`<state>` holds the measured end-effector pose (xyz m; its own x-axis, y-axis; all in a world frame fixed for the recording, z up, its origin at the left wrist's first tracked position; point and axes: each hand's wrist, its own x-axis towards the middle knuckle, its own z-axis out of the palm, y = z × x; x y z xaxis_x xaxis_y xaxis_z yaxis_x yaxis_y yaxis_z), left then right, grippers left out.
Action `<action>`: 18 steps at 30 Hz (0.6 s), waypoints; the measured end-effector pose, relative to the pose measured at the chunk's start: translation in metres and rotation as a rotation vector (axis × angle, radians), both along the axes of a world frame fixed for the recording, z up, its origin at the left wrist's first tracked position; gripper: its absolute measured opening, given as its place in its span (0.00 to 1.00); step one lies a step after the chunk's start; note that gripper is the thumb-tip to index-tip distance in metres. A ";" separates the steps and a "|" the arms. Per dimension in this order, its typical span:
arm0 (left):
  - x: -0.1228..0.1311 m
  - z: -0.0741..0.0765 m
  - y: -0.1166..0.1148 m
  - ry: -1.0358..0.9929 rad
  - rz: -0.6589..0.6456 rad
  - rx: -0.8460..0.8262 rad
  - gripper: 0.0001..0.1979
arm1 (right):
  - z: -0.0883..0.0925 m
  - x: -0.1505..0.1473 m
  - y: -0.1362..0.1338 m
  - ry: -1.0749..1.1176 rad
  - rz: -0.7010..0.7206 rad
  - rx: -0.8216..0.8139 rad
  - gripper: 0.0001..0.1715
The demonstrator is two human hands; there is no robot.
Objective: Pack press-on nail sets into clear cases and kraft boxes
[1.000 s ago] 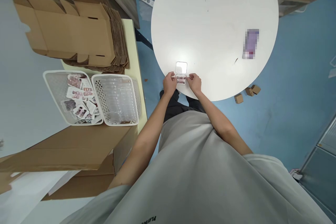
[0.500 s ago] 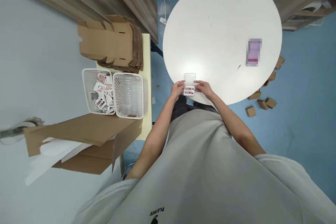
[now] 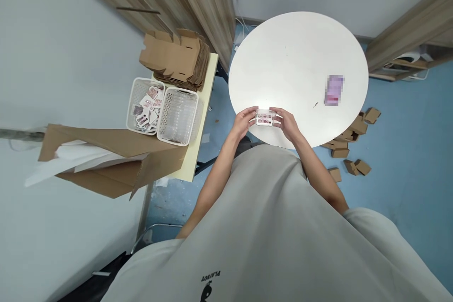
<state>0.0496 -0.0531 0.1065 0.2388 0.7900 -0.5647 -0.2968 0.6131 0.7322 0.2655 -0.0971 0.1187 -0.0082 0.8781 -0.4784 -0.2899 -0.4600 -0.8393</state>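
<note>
Hands frame a small clear plastic case [image 3: 264, 121] near the close edge of a round white table [image 3: 293, 66], seen from above. Inside, small reddish pieces sit in a row; along the far side the lid [image 3: 266, 112] appears tilted, part raised. The left hand [image 3: 244, 121] touches the case's left side and the right hand [image 3: 288, 122] its right side, fingers slightly parted and pointing inward. At this scale I cannot tell whether they truly pinch it, or whether it rests on the tabletop. The step in hand looks like working the lid; the next move seems to call for steady support from both sides and light, even fingertip pressure. On a pale yellow side table [image 3: 194, 158], to the left, a white basket [image 3: 139, 88] of printed cards stands beside another basket [image 3: 193, 120] of clear plastic pieces, near stacked flat cartons [image 3: 177, 59]. Small brown boxes [image 3: 339, 153] lie on the floor, right.
</note>
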 end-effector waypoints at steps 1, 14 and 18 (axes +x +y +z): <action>0.002 0.006 -0.001 -0.011 -0.004 0.017 0.15 | 0.004 0.000 -0.002 -0.004 0.004 0.014 0.22; 0.012 0.052 -0.032 0.268 -0.282 0.095 0.26 | 0.037 0.005 -0.015 -0.308 -0.010 0.207 0.48; 0.016 0.056 -0.035 0.305 -0.250 0.155 0.25 | 0.040 0.009 -0.016 -0.277 -0.037 0.172 0.53</action>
